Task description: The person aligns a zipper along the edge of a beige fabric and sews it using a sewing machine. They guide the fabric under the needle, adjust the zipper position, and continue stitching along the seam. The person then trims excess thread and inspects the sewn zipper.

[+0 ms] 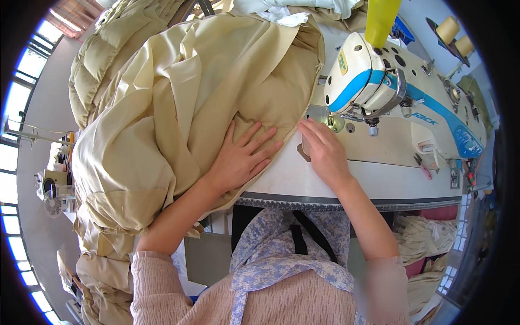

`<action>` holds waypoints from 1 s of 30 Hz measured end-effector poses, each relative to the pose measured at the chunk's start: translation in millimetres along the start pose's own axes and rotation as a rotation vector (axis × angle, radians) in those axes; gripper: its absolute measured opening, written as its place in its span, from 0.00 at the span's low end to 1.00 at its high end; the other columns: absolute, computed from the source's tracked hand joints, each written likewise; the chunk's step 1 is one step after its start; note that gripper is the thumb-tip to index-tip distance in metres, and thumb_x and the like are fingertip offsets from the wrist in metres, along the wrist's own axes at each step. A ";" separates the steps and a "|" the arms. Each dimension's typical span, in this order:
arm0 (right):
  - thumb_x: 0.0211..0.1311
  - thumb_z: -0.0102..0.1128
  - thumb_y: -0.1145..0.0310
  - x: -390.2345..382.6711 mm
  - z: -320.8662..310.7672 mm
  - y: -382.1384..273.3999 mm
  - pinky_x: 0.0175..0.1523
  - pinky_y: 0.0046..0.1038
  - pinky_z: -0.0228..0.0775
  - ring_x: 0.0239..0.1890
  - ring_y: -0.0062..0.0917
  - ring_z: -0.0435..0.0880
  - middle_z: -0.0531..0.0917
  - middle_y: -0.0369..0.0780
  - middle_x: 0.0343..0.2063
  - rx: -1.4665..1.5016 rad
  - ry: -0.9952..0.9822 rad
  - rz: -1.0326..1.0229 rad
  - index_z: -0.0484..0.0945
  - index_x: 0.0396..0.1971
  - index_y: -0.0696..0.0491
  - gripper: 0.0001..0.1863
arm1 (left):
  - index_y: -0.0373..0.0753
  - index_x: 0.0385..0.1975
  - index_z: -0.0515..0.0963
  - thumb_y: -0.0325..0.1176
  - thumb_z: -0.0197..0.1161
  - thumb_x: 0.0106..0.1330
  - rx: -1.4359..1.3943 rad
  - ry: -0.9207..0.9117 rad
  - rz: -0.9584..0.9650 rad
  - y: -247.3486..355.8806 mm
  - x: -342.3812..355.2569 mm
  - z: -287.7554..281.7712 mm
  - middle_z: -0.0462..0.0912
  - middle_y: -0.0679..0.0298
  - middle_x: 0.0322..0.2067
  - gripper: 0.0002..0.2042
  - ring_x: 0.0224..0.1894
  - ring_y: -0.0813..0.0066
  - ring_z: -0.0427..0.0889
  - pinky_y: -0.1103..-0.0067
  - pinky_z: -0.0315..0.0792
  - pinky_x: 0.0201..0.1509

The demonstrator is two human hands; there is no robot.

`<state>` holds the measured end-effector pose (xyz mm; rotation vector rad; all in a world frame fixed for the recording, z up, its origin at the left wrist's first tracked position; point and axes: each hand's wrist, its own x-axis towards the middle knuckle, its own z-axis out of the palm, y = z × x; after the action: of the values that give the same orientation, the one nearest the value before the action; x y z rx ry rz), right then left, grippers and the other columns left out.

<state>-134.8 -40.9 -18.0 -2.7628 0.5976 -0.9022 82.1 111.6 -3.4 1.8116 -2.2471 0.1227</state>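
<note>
A large beige padded jacket (216,70), its smooth lining uppermost, is spread in folds over the sewing table. Along its right edge runs a zipper (306,111), close beside the needle area of a white and blue sewing machine (355,76). My left hand (246,157) lies flat on the cloth with fingers spread, just left of the zipper edge. At that edge, next to the presser foot, my right hand (324,151) has its fingers together on the jacket's border. Its thumb is tucked out of sight.
A ruler strip (303,202) lines the table's front edge. Pink-handled snips (423,167) lie on the right. Thread cones (448,30) stand at the far right, and a yellow object (382,21) rises above the machine head. More beige garments (103,281) hang at the left.
</note>
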 end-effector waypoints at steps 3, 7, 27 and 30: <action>0.60 0.59 0.80 1.0 -2.2 0.1 0.68 0.40 0.71 0.65 0.38 0.77 0.82 0.43 0.59 0.118 -0.017 0.141 0.79 0.57 0.59 0.23 | 0.60 0.70 0.71 0.42 0.62 0.72 -0.016 0.002 0.004 -0.3 0.2 -0.9 0.67 0.67 0.73 0.26 0.75 0.55 0.64 0.35 0.49 0.73; 0.59 0.58 0.81 5.9 2.6 0.3 0.70 0.41 0.69 0.66 0.37 0.76 0.79 0.41 0.62 0.045 0.000 0.035 0.78 0.58 0.59 0.24 | 0.59 0.70 0.72 0.42 0.62 0.71 -0.032 0.006 0.009 0.4 -0.1 -2.0 0.67 0.66 0.73 0.26 0.75 0.54 0.64 0.36 0.49 0.73; 0.57 0.60 0.80 7.9 15.5 -4.5 0.72 0.40 0.64 0.65 0.39 0.75 0.78 0.43 0.61 -0.025 -0.040 0.100 0.77 0.59 0.62 0.26 | 0.52 0.68 0.73 0.39 0.64 0.70 -0.085 0.029 -0.029 2.0 -5.0 -2.5 0.68 0.67 0.72 0.26 0.76 0.58 0.63 0.42 0.49 0.77; 0.58 0.59 0.80 8.2 15.7 -3.8 0.71 0.40 0.65 0.64 0.39 0.75 0.79 0.44 0.60 -0.018 -0.018 0.091 0.77 0.57 0.62 0.24 | 0.50 0.66 0.75 0.40 0.64 0.70 -0.093 0.056 -0.020 1.0 -4.9 -1.7 0.72 0.66 0.70 0.23 0.74 0.57 0.66 0.40 0.51 0.75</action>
<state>-118.3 -40.3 -25.2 -2.7315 0.7247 -0.8563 82.4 116.8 -2.9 1.7601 -2.1593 0.0635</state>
